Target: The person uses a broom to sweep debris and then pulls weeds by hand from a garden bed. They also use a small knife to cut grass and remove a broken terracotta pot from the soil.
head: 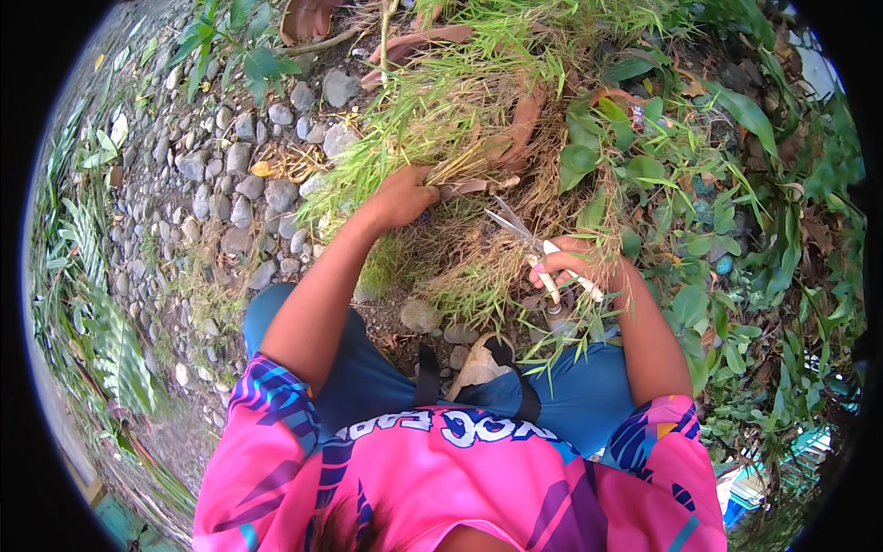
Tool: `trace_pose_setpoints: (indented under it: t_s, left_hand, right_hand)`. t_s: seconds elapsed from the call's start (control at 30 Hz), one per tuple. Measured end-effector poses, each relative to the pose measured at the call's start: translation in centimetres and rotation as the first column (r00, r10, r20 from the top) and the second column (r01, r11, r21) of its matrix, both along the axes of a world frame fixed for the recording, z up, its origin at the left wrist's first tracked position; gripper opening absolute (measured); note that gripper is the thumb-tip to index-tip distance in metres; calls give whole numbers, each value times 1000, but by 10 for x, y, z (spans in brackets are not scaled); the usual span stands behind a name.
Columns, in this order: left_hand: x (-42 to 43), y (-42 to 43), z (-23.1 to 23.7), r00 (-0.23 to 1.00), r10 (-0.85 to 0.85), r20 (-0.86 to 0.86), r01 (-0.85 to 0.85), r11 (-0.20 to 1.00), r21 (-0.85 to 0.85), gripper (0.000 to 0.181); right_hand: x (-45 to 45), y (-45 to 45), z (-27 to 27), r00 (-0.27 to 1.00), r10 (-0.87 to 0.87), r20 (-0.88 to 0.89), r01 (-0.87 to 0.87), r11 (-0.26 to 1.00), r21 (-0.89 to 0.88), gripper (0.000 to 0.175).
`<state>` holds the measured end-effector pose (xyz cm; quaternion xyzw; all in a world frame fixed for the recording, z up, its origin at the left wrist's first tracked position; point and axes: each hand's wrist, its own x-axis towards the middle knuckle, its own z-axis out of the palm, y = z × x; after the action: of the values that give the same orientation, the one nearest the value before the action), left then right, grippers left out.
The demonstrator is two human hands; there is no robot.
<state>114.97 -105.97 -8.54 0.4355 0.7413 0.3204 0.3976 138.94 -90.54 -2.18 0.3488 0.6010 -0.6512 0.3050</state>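
Observation:
My left hand (pixel 407 196) grips a bunch of thin green and dry grass-like stems (pixel 459 162) at the left side of the clump. To its right, my right hand (pixel 569 262) holds a pair of scissors (pixel 514 224) with white handles. The scissor blades are parted and point up and to the left, over dry brown stems (pixel 476 234). Between the hands and beyond them, a curved terracotta pot rim (pixel 528 121) shows among the stems. Leafy sprigs partly cover my right wrist.
Rounded stones (pixel 241 159) cover the ground at the left. Broken terracotta pieces (pixel 310 21) lie at the far side. Broad-leaved plants (pixel 690 303) crowd the right. A bottle-like object (pixel 560 321) stands below my right hand. A shoe (pixel 483 362) shows between my knees.

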Motion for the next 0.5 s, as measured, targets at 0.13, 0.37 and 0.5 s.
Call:
trace_pose_setpoints:
  t_s: [0.13,0.37,0.5]
  left_hand:
    - [2,3,-5,984,32,174,-40,998,41,27]
    - [18,-3,7,984,-133,115,128,991,48,27]
    - [19,-8,14,996,-55,67,48,994,94,23]
  right_hand:
    - [-1,-9,-6,989,-142,-32,144,986,87,34]
    - [-30,-33,-57,936,-291,-198,323,933,156,23]
    - [-29,-33,-69,953,-267,-140,301,883,359,24]
